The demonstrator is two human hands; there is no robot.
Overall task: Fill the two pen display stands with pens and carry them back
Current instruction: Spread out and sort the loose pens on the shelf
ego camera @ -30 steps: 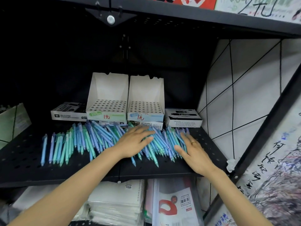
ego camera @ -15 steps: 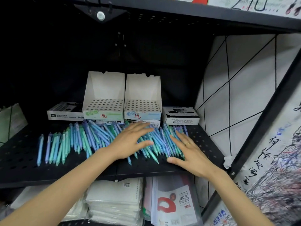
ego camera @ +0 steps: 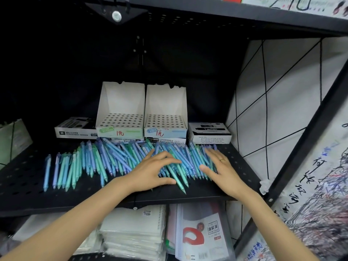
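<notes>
Two white pen display stands sit side by side at the back of a black perforated shelf: the left stand with a green label, the right stand with a blue label. Their hole grids hold no pens. Several blue and green pens lie spread across the shelf in front of them. My left hand rests flat on the middle of the pile, fingers spread. My right hand, wearing a ring, lies flat on the pens at the pile's right end.
A marker box lies left of the stands and another marker box to their right. Stacked notebooks and a plastic folder pack fill the shelf below. A diagonal black frame bar runs at the right.
Both hands have slid slightly over the pens, the left thumb now reaching out toward the shelf's front edge. The camera has shifted a little.
</notes>
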